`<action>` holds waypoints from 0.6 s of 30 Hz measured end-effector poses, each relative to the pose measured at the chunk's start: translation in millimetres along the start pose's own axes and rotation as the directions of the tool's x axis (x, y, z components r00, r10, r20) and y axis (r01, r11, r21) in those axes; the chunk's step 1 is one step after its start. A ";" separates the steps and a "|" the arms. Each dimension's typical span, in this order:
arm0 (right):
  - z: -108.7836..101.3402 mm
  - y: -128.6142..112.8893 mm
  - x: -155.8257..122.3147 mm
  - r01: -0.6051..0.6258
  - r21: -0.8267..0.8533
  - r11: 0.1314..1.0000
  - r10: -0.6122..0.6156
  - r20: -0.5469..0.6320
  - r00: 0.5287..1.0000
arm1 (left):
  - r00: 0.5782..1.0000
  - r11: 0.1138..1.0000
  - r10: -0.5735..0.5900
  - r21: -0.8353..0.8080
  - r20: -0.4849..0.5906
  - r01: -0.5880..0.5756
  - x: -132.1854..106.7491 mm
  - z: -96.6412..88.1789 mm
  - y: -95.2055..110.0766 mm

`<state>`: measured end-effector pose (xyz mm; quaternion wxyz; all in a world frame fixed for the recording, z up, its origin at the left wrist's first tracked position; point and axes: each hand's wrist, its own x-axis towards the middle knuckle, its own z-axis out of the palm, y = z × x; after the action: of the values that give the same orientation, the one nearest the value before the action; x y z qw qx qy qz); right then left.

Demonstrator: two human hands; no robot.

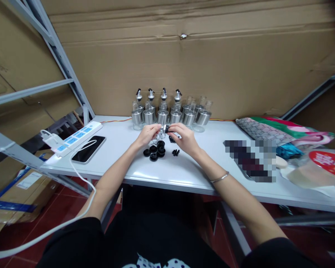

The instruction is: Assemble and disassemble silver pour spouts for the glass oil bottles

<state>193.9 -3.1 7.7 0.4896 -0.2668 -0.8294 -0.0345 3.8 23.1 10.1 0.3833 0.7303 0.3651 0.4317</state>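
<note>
- The pourer cap (pixel 165 128), small, rigid and probably light and slippery, is pinched at its ends by the closed fingers of the left hand (pixel 147 134) and right hand (pixel 184 138).
- It is held above the desk (pixel 167 171), near the far edge, before the glass bottles (pixel 167 116).

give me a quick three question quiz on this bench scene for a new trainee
1. True or false: the left hand and the right hand both grip the small black-and-silver part between them.
2. How many bottles in the back row carry a pour spout? A two, B four, C seven.
3. Fill in: the phone lies right beside the white ____.
Key: 1 true; 2 B; 3 power strip.
</note>
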 end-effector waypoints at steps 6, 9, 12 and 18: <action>3.3 -0.2 1.0 0.086 -0.121 0.989 -0.083 0.035 0.996 | 0.999 1.000 0.004 -0.020 -0.042 -0.005 2.2 -5.8 -1.5; 3.4 0.7 0.4 0.088 -0.128 0.988 -0.083 0.041 0.996 | 0.997 0.998 0.051 0.046 -0.054 -0.049 2.2 -4.5 -2.0; 3.8 0.0 -0.1 0.091 -0.129 0.987 -0.086 0.043 0.995 | 0.993 0.994 0.091 0.074 -0.075 -0.086 2.7 -1.7 -2.6; -0.8 0.2 -0.7 0.090 -0.144 0.985 -0.092 -0.006 0.996 | 0.980 0.999 -0.011 -0.040 -0.200 0.003 10.7 -12.7 -12.7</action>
<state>194.9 -3.4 7.5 0.4723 -0.2631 -0.8329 -0.1183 -6.5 41.1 7.0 0.3605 0.6743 0.3955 0.5088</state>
